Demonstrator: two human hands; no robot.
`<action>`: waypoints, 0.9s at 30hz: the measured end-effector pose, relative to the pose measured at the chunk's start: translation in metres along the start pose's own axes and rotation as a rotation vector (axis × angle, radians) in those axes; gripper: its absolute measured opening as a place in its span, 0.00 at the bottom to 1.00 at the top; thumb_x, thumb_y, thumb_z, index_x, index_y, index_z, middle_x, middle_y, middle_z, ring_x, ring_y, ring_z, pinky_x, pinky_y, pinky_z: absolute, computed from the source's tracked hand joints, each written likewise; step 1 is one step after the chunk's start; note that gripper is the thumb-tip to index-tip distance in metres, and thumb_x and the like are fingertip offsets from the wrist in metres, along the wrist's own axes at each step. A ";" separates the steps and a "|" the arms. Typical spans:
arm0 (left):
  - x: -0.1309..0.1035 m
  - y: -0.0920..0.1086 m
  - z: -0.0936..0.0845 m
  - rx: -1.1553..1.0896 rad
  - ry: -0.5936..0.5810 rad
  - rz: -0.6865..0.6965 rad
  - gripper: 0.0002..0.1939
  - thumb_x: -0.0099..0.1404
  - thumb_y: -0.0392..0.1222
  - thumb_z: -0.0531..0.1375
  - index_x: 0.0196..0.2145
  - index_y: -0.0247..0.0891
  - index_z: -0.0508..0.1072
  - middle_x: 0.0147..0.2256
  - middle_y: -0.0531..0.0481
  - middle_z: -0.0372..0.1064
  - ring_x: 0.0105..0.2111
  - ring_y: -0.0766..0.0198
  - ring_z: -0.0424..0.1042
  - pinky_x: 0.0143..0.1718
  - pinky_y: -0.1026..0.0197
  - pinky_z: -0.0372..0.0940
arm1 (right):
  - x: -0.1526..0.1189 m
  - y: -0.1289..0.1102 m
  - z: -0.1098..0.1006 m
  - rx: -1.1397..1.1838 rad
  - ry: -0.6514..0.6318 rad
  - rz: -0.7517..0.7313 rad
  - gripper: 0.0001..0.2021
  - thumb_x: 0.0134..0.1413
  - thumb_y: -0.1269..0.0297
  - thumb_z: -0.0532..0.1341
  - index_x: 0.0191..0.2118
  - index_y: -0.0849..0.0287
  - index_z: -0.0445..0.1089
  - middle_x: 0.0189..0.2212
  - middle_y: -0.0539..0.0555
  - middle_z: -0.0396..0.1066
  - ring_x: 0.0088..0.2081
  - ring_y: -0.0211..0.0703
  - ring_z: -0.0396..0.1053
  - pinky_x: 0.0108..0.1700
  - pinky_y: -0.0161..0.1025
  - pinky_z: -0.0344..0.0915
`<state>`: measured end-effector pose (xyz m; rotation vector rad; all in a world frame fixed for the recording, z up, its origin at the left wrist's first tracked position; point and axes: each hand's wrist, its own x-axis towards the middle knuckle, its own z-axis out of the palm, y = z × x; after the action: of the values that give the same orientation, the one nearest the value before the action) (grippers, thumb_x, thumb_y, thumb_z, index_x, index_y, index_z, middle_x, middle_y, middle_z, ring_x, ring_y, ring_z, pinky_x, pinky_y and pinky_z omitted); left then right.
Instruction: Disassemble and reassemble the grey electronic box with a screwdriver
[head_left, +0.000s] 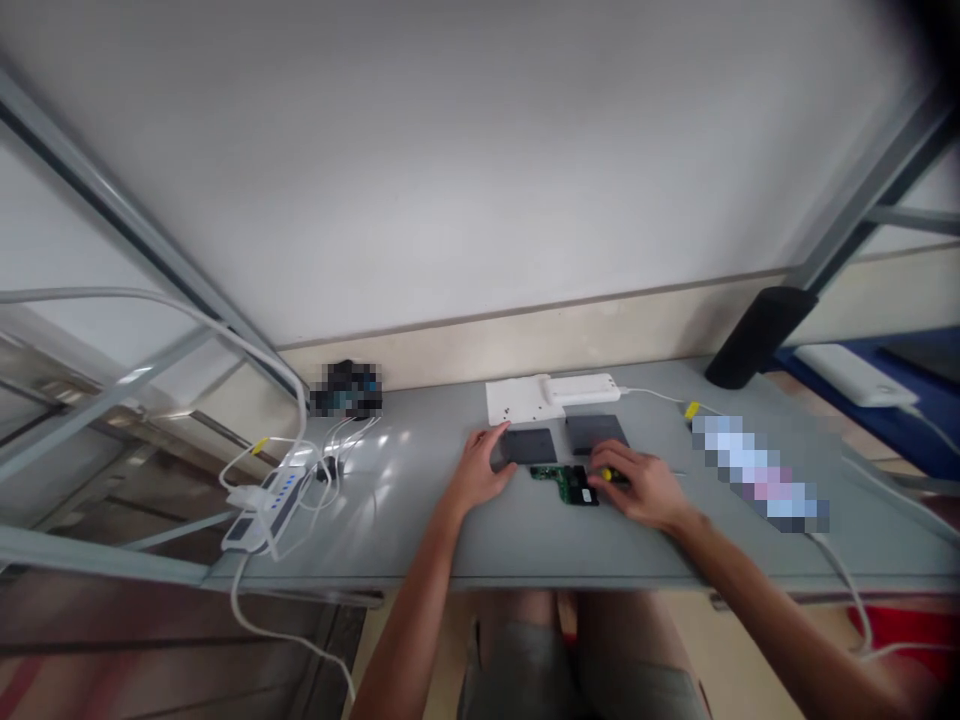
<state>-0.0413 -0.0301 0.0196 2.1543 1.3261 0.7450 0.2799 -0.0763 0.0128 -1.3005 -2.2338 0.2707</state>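
My left hand grips a flat dark grey cover by its left edge, with fingers at the far corner and the thumb at the near one. Just right of it lies a second dark grey cover. A green circuit board with a black part rests on the table in front of both covers. My right hand is closed around a screwdriver with a yellow-and-black handle, its thin shaft pointing right. The fingertips of that hand are at the board's right edge; whether they touch it, I cannot tell.
Behind the covers, a white sheet carries several tiny dark pieces, beside a white power bank-like block with a cable. A black cylinder leans at back right. A power strip with tangled cables lies left on the grey table.
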 end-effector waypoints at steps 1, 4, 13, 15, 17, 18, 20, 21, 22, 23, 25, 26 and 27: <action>0.000 0.000 0.000 -0.001 0.002 0.009 0.39 0.64 0.38 0.65 0.70 0.44 0.59 0.60 0.41 0.65 0.62 0.49 0.61 0.67 0.45 0.56 | -0.001 -0.004 0.003 0.015 -0.064 -0.055 0.13 0.66 0.52 0.58 0.48 0.52 0.73 0.57 0.57 0.73 0.51 0.49 0.77 0.48 0.43 0.74; 0.000 -0.002 0.000 -0.004 0.007 0.024 0.39 0.64 0.39 0.66 0.70 0.44 0.59 0.60 0.41 0.66 0.61 0.50 0.62 0.67 0.46 0.57 | -0.003 -0.013 0.010 -0.006 -0.187 -0.101 0.19 0.63 0.49 0.61 0.56 0.49 0.71 0.62 0.58 0.68 0.51 0.52 0.77 0.49 0.48 0.75; 0.000 -0.003 0.001 -0.037 0.000 0.007 0.44 0.62 0.38 0.67 0.72 0.46 0.56 0.61 0.43 0.66 0.62 0.50 0.62 0.67 0.46 0.57 | 0.019 -0.025 0.001 -0.119 -0.040 0.020 0.16 0.68 0.50 0.56 0.54 0.47 0.72 0.64 0.54 0.68 0.44 0.48 0.80 0.44 0.45 0.76; 0.000 -0.003 0.001 -0.036 -0.003 -0.007 0.45 0.61 0.38 0.68 0.72 0.45 0.56 0.61 0.43 0.66 0.62 0.50 0.62 0.68 0.46 0.56 | 0.037 -0.030 -0.001 -0.183 -0.148 -0.018 0.15 0.67 0.50 0.57 0.54 0.47 0.72 0.64 0.54 0.68 0.39 0.47 0.80 0.42 0.46 0.75; 0.001 -0.004 0.001 -0.038 -0.015 -0.026 0.46 0.60 0.38 0.69 0.72 0.45 0.55 0.61 0.42 0.67 0.62 0.49 0.62 0.68 0.45 0.56 | 0.053 -0.035 0.000 -0.224 -0.208 -0.020 0.15 0.67 0.53 0.57 0.54 0.48 0.71 0.64 0.54 0.68 0.38 0.48 0.80 0.40 0.45 0.74; 0.001 -0.005 0.002 -0.040 -0.025 -0.033 0.47 0.59 0.38 0.69 0.72 0.45 0.55 0.61 0.42 0.68 0.62 0.48 0.62 0.68 0.44 0.56 | 0.060 -0.038 0.002 -0.237 -0.229 -0.017 0.15 0.67 0.53 0.57 0.54 0.48 0.71 0.63 0.53 0.68 0.37 0.48 0.79 0.39 0.45 0.73; 0.001 -0.006 0.002 -0.042 -0.040 -0.038 0.48 0.59 0.39 0.69 0.72 0.46 0.54 0.61 0.43 0.68 0.62 0.48 0.62 0.68 0.43 0.55 | 0.066 -0.042 0.006 -0.249 -0.253 -0.002 0.14 0.67 0.54 0.56 0.54 0.48 0.71 0.62 0.53 0.69 0.37 0.48 0.79 0.37 0.44 0.71; 0.001 -0.006 0.002 -0.041 -0.044 -0.039 0.47 0.60 0.39 0.69 0.72 0.46 0.55 0.61 0.43 0.68 0.62 0.48 0.62 0.68 0.42 0.55 | 0.068 -0.044 0.008 -0.251 -0.256 0.009 0.14 0.67 0.55 0.56 0.54 0.49 0.70 0.62 0.53 0.70 0.37 0.48 0.79 0.37 0.44 0.71; 0.001 -0.006 0.002 -0.040 -0.043 -0.040 0.46 0.60 0.40 0.69 0.72 0.46 0.55 0.61 0.43 0.68 0.62 0.48 0.62 0.68 0.43 0.56 | 0.068 -0.046 0.010 -0.251 -0.256 0.019 0.14 0.66 0.56 0.56 0.54 0.49 0.70 0.62 0.54 0.70 0.37 0.48 0.79 0.37 0.43 0.70; 0.001 -0.006 0.002 -0.040 -0.040 -0.040 0.45 0.60 0.40 0.69 0.71 0.46 0.56 0.61 0.43 0.67 0.62 0.48 0.63 0.68 0.43 0.56 | 0.068 -0.047 0.011 -0.251 -0.254 0.029 0.15 0.66 0.57 0.57 0.55 0.49 0.70 0.62 0.54 0.70 0.37 0.47 0.79 0.37 0.43 0.69; 0.000 -0.007 0.001 -0.045 -0.037 -0.038 0.44 0.61 0.40 0.69 0.71 0.46 0.57 0.61 0.42 0.66 0.61 0.49 0.63 0.67 0.43 0.56 | 0.067 -0.048 0.012 -0.253 -0.248 0.047 0.14 0.65 0.58 0.57 0.55 0.50 0.70 0.61 0.54 0.70 0.37 0.47 0.79 0.38 0.43 0.69; 0.000 -0.007 0.001 -0.049 -0.036 -0.036 0.45 0.61 0.40 0.69 0.71 0.47 0.57 0.61 0.42 0.67 0.61 0.49 0.63 0.67 0.43 0.56 | 0.067 -0.049 0.012 -0.254 -0.251 0.054 0.14 0.65 0.59 0.57 0.54 0.50 0.70 0.60 0.54 0.71 0.37 0.47 0.79 0.38 0.42 0.68; 0.000 -0.008 0.001 -0.053 -0.038 -0.032 0.45 0.61 0.40 0.69 0.71 0.47 0.57 0.61 0.42 0.67 0.61 0.49 0.63 0.67 0.43 0.56 | 0.068 -0.049 0.012 -0.256 -0.256 0.062 0.14 0.65 0.59 0.58 0.54 0.51 0.70 0.59 0.54 0.72 0.36 0.47 0.78 0.37 0.42 0.68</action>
<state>-0.0454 -0.0267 0.0141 2.0907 1.3041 0.7157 0.2105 -0.0424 0.0469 -1.5453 -2.5105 0.1869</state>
